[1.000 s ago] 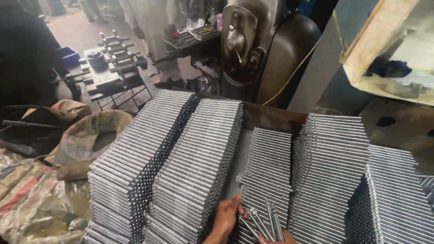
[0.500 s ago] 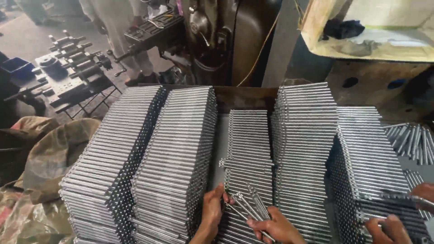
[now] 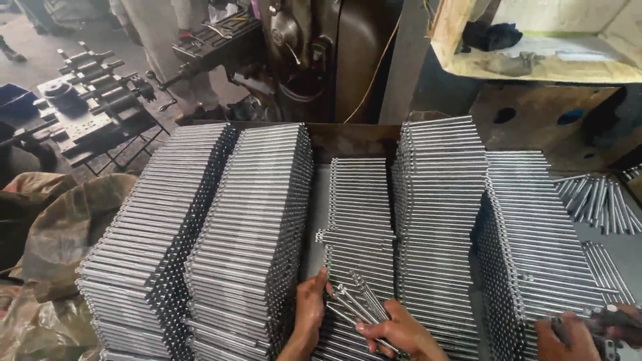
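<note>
My right hand [image 3: 401, 331] grips a small bundle of loose metal rods [image 3: 358, 301] that lies slanted on top of the low middle stack of rods [image 3: 361, 207]. My left hand [image 3: 311, 307] is curled around the bundle's left ends, beside the tall second stack [image 3: 251, 220]. The rods are thin, grey and shiny, laid in neat flat layers.
Several taller rod stacks [image 3: 441, 200] stand side by side, with loose rods [image 3: 595, 197] at the right. Another person's hands [image 3: 575, 334] work at the bottom right. A dark machine [image 3: 307, 53] and a wooden box [image 3: 535, 67] stand behind; sacking [image 3: 60, 234] lies at the left.
The view has swung left to right and lower. My hands have come further up onto the middle stack with the bundle. Another person's hands have appeared at the right.
</note>
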